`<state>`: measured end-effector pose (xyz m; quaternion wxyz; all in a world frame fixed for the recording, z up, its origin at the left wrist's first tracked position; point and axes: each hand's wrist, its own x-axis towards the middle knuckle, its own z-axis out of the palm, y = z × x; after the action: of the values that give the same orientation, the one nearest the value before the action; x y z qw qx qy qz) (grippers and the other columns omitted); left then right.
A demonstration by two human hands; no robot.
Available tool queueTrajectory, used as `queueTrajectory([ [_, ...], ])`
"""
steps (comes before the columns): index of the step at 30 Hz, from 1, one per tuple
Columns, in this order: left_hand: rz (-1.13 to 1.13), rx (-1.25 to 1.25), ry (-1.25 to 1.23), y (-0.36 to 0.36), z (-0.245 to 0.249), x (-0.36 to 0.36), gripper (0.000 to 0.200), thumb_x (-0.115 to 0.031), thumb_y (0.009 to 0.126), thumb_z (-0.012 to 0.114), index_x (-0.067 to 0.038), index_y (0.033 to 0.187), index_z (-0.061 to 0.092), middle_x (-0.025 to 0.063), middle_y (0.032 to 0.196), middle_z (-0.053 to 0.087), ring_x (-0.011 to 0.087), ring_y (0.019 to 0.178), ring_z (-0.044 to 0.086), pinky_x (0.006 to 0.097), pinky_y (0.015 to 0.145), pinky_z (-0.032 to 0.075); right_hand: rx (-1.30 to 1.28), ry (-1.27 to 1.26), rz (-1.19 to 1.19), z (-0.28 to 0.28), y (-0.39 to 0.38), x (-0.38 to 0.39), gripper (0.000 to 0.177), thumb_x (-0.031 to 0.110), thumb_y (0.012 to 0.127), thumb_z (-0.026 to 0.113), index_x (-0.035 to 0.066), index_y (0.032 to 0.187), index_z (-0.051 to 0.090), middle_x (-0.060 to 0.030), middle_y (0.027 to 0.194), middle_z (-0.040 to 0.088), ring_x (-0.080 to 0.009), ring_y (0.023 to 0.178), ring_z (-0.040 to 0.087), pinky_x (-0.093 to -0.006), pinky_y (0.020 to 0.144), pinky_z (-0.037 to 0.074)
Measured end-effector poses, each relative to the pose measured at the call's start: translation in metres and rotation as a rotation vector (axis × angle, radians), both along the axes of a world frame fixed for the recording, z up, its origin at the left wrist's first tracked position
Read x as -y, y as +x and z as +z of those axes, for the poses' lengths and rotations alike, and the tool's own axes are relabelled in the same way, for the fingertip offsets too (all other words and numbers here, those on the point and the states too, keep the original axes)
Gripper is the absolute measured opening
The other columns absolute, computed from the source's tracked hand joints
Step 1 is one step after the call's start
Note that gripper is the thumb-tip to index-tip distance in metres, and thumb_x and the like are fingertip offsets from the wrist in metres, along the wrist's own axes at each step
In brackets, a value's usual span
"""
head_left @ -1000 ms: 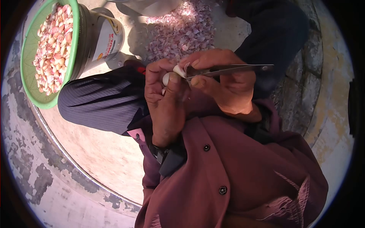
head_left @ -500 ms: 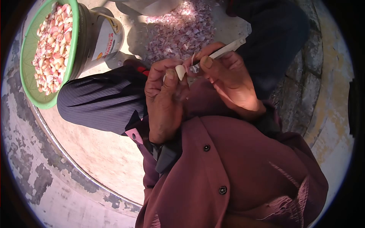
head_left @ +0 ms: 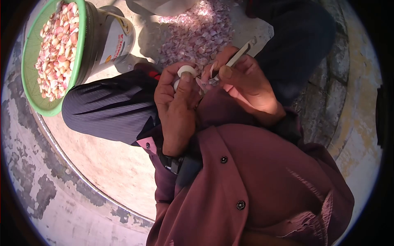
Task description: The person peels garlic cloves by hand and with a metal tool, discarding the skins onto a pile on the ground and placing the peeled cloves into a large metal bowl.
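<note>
My left hand (head_left: 177, 112) is closed, pinching a pale peeled garlic clove (head_left: 186, 69) between thumb and fingers. A second white piece (head_left: 176, 85) shows under the thumb, tucked against the fingers. Close by on the right, my right hand (head_left: 253, 88) grips a small knife (head_left: 242, 54), with its light handle pointing up and away and its blade end toward the left hand. Scraps of pinkish skin (head_left: 201, 85) hang between the two hands. Part of the blade is hidden by the fingers.
A green mesh basket (head_left: 25, 67) full of garlic cloves (head_left: 59, 49) rests at the upper left, beside a white labelled bucket (head_left: 119, 39). Loose garlic skins (head_left: 197, 35) are heaped on the ground ahead. My bent knee (head_left: 102, 104) lies between basket and hands.
The garlic clove has turned and shifted slightly left in my left hand, its rounded side now showing. The hands are a little farther apart, and the knife handle has tilted more upright.
</note>
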<state>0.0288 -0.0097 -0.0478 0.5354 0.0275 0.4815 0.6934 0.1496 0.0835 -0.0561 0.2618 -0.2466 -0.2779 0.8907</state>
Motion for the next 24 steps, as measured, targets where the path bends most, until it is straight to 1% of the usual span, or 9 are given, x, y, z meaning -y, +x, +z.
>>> queueTrajectory([
  [3,0.066,0.077,-0.027,-0.012,-0.008,0.001,0.018,-0.013,0.095,0.057,-0.002,0.110,0.057,-0.0005,0.076,0.055,0.0004,0.055,0.037,0.0155,0.048,0.028,-0.468,-0.066,0.238,-0.003,0.012,-0.004,0.023,0.022,0.087,0.069,0.005,0.093,0.055,-0.0148,0.091,0.065,-0.0206,0.079,0.063,-0.0306,0.069,0.049],
  [6,0.049,-0.029,0.015,-0.031,0.008,-0.006,0.021,-0.014,0.096,0.056,0.000,0.111,0.057,0.0009,0.075,0.055,0.0014,0.054,0.035,0.0156,0.047,0.027,-0.490,-0.034,0.269,-0.009,0.019,-0.010,0.022,0.021,0.087,0.069,0.005,0.092,0.055,-0.0153,0.090,0.065,-0.0201,0.081,0.063,-0.0325,0.069,0.049],
  [8,0.042,-0.220,0.126,-0.052,0.025,-0.024,0.024,-0.016,0.096,0.055,0.001,0.113,0.058,0.0004,0.074,0.054,0.0014,0.053,0.034,0.0158,0.047,0.026,-0.483,-0.047,0.228,-0.021,0.017,-0.013,0.021,0.021,0.087,0.069,0.004,0.093,0.057,-0.0141,0.091,0.065,-0.0196,0.084,0.063,-0.0325,0.073,0.049],
  [10,0.148,-0.428,0.115,-0.074,0.052,-0.059,0.025,-0.016,0.096,0.054,0.002,0.114,0.057,0.0009,0.076,0.056,0.0015,0.053,0.033,0.0165,0.046,0.025,-0.068,-0.052,0.165,-0.023,0.011,-0.016,0.020,0.021,0.089,0.067,0.004,0.096,0.059,-0.0118,0.092,0.066,-0.0184,0.089,0.063,-0.0301,0.078,0.047],
  [11,0.008,-0.428,0.337,-0.099,0.055,-0.072,0.026,-0.016,0.096,0.055,0.002,0.115,0.057,0.0026,0.080,0.058,0.0016,0.053,0.035,0.0170,0.047,0.024,0.018,-0.079,0.193,-0.020,0.009,-0.017,0.021,0.020,0.086,0.070,0.004,0.093,0.060,-0.0110,0.093,0.066,-0.0183,0.094,0.059,-0.0321,0.087,0.042],
  [14,0.074,-1.031,-0.122,-0.118,0.085,-0.123,0.040,-0.006,0.088,0.057,-0.001,0.125,0.045,0.0033,0.080,0.057,0.0081,0.061,0.042,0.0231,0.059,0.035,-0.030,-0.068,0.216,-0.024,0.009,-0.017,0.020,0.019,0.086,0.070,0.003,0.093,0.060,-0.0113,0.095,0.066,-0.0180,0.095,0.059,-0.0326,0.087,0.042],
  [19,-0.045,-0.396,0.113,-0.130,0.086,-0.136,0.029,-0.001,0.086,0.051,0.002,0.114,0.042,0.0131,0.098,0.061,0.0077,0.059,0.038,0.0233,0.058,0.033,-0.025,-0.015,0.157,-0.033,0.015,-0.019,0.017,0.017,0.090,0.065,0.003,0.098,0.060,-0.0098,0.099,0.066,-0.0149,0.092,0.062,-0.0282,0.082,0.048],
  [20,-0.069,-0.588,0.094,-0.110,0.085,-0.128,0.025,0.001,0.085,0.051,0.003,0.109,0.042,0.0163,0.101,0.062,0.0072,0.058,0.035,0.0224,0.056,0.032,-0.076,-0.063,0.122,-0.033,0.015,-0.019,0.017,0.017,0.090,0.065,0.003,0.099,0.060,-0.0097,0.098,0.066,-0.0146,0.092,0.062,-0.0283,0.082,0.048],
  [24,-0.215,-0.428,0.063,-0.083,0.045,-0.078,0.020,-0.015,0.096,0.054,-0.004,0.112,0.050,0.0093,0.095,0.063,0.0017,0.054,0.034,0.0165,0.049,0.030,0.007,-0.046,0.110,-0.028,0.012,-0.021,0.021,0.019,0.088,0.068,0.003,0.100,0.061,-0.0077,0.094,0.066,-0.0130,0.086,0.063,-0.0269,0.076,0.052],
])
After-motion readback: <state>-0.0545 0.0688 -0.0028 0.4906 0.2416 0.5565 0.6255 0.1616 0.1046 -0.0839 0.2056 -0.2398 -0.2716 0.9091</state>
